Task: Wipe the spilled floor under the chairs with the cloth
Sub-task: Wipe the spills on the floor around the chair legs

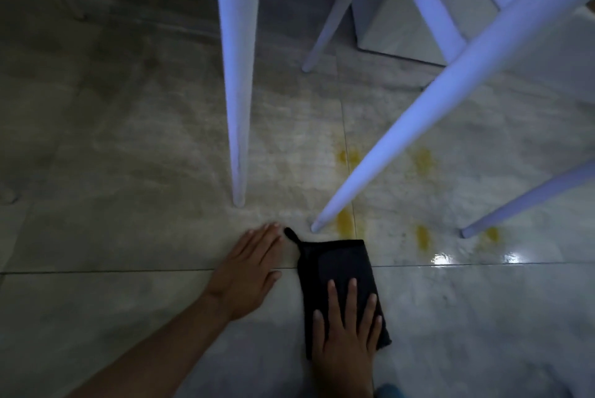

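A folded black cloth with a small hanging loop lies flat on the grey tiled floor. My right hand presses flat on the cloth's near half, fingers spread. Left of the cloth, my left hand rests palm down on the bare tile, holding nothing. Yellow spill patches dot the floor just beyond the cloth, with more of the spill further right, between the white chair legs.
White plastic chair legs stand close ahead: one upright leg left of the cloth, slanted ones to the right. A further leg stands behind. A pale cabinet base sits at the back. Wet glare shines on the tile.
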Demonstrator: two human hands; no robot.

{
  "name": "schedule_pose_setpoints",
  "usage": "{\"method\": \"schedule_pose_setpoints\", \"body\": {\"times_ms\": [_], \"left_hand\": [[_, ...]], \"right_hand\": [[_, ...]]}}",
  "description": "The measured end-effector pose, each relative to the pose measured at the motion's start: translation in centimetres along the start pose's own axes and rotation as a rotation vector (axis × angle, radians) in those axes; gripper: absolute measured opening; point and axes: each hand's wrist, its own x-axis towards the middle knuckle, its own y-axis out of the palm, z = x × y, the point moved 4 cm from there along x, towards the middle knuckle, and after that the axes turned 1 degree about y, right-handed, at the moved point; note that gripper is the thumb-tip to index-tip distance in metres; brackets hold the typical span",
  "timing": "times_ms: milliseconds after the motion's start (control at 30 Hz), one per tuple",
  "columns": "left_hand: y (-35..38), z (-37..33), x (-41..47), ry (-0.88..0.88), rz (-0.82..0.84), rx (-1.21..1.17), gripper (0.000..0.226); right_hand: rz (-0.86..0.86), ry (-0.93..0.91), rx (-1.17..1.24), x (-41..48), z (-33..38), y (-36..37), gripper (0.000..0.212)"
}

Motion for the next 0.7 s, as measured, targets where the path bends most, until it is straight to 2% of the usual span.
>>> {"method": "schedule_pose_setpoints", "body": {"times_ms": [67, 167, 300, 367, 433, 467, 533, 600, 633, 700], "left_hand": [[-0.3, -0.2, 1.5, -0.033, 0.019, 0.022, 0.062], [-1.3, -0.2, 4.0, 0.008, -0.001, 0.064, 0.061], [-2.0, 1.4, 7.8, 0.144, 0.008, 0.157, 0.060], [-1.2, 1.7, 10.2, 0.007, 0.046, 0.180, 0.060], [0.4, 1.3, 11.1, -0.205, 0.087, 0.061, 0.064], [1.1, 0.9, 11.1, -0.276, 0.057, 0.004, 0.066], [2.2, 0.4, 10.4, -0.326, -0.102, -0.051, 0.064], [2.2, 0.5, 9.8, -0.327, -0.168, -0.088, 0.061], [2.1, 0.6, 9.7, -0.328, -0.182, -0.101, 0.060], [2.2, 0.7, 9.6, -0.337, -0.200, -0.115, 0.060]], "right_hand": [[-0.030, 0.044, 0.040, 1.7, 0.4, -0.3, 0.061], [-0.067, 0.086, 0.072, 5.5, 0.9, -0.5, 0.061], [-0.112, -0.019, 0.072, 11.7, 0.8, -0.6, 0.062], [-0.083, -0.071, 0.071, 14.7, 0.7, -0.6, 0.062], [-0.071, -0.140, 0.089, 17.9, 0.8, -0.9, 0.063], [-0.060, -0.184, 0.091, 19.6, 0.8, -1.2, 0.065], [-0.075, -0.298, 0.066, 23.0, 0.4, -2.1, 0.070], [-0.060, -0.372, 0.021, 27.0, -0.3, -3.6, 0.074], [-0.020, -0.357, -0.009, 29.7, -1.4, -3.2, 0.075], [0.030, -0.208, -0.016, 35.7, -3.1, -1.7, 0.078]]}}
